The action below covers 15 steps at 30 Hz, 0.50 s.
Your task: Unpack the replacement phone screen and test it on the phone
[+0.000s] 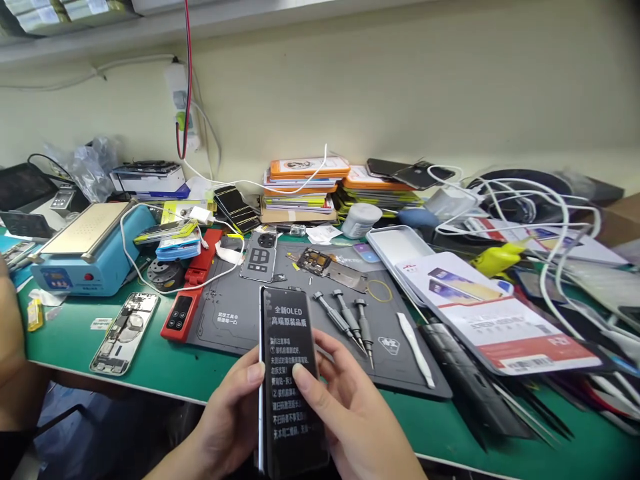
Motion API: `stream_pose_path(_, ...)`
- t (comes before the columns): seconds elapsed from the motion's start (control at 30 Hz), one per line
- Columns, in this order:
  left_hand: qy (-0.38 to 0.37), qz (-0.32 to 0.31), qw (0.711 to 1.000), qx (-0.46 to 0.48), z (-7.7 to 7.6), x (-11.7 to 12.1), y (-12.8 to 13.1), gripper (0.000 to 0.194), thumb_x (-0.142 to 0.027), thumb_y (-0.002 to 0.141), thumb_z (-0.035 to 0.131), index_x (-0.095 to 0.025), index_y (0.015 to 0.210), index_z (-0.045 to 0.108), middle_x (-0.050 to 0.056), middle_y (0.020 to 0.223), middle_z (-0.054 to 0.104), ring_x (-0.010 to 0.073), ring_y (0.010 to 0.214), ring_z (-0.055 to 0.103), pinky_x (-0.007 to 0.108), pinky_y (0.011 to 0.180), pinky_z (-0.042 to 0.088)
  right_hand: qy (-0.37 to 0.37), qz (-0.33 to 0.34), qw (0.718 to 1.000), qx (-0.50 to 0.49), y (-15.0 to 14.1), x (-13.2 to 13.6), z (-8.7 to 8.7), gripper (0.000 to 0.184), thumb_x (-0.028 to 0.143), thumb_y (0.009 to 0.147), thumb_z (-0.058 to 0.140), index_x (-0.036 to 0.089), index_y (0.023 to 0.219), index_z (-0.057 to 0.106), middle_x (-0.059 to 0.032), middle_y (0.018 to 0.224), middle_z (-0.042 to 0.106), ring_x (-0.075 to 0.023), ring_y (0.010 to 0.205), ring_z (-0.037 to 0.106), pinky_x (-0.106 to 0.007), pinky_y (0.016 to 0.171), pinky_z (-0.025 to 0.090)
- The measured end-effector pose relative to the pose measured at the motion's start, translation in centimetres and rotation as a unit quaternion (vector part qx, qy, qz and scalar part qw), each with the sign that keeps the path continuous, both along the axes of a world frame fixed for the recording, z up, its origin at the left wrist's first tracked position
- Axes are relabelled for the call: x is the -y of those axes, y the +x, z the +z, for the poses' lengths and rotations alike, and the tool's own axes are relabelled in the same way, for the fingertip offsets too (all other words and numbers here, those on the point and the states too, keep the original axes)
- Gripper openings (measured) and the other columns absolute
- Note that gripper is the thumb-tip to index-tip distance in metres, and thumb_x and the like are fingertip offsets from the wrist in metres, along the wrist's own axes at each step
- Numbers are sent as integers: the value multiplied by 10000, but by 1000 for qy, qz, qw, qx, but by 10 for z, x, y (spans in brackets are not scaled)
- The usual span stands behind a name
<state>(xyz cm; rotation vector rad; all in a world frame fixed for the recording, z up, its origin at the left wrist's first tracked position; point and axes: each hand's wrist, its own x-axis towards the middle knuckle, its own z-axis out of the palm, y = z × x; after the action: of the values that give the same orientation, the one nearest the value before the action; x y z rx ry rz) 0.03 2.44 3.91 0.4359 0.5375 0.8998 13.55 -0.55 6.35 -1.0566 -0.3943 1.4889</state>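
Upright between both hands is a phone screen (290, 413), its black face printed with white Chinese characters and the word OLED. A silvery edge runs down its left side. My left hand (227, 393) grips that edge, with the thumb on the rim and the other fingers hidden behind. My right hand (345, 400) wraps the right side, its thumb lying on the printed face. Just beyond on the dark mat (230, 267) are several grey screwdrivers (353, 320), a white pry tool (416, 350), a phone back cover (259, 255) and an opened phone frame (333, 268).
An opened phone (125, 333) lies at left, near a red device (179, 317) and a blue heating machine (95, 250). Boxes (300, 193) are stacked against the wall. Packaging (480, 313), tweezers and white cables (545, 193) crowd the right. Another person's arm (10, 333) shows at far left.
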Motion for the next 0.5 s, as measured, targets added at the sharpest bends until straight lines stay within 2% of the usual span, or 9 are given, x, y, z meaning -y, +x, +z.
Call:
stream_pose_path(0.13,2,9,1000,-4,-2,1,0,261,-400,828,835,-205,1001,848,60,860,816,245,880,769,363,965,554,25,3,999,28,1,-1,-9,567,472,799,914,289,1270,660,-65,1162,799,-287,1101,765,-437,1010,595)
stream_pose_path(0.27,-3,26,1000,-8,-4,5,3,256,-407,829,844,-202,983,849,45,862,823,223,839,761,348,949,560,39,-8,996,75,1,-1,-9,505,472,796,920,291,1212,699,-60,1152,813,-274,1086,773,-395,966,622)
stream_pose_path(0.4,-18,48,999,-1,-9,11,5,274,-413,845,829,-177,981,856,65,864,828,281,968,770,388,1032,533,18,-6,997,73,5,3,-6,449,511,828,886,289,1194,752,-65,1175,820,-275,1080,780,-375,940,634)
stream_pose_path(0.5,-46,51,997,32,-12,14,5,279,-419,876,800,-177,1002,863,94,969,845,302,988,776,399,984,558,11,12,995,97,10,7,-3,444,580,851,839,301,1194,801,-71,1242,814,-307,1147,761,-401,985,626)
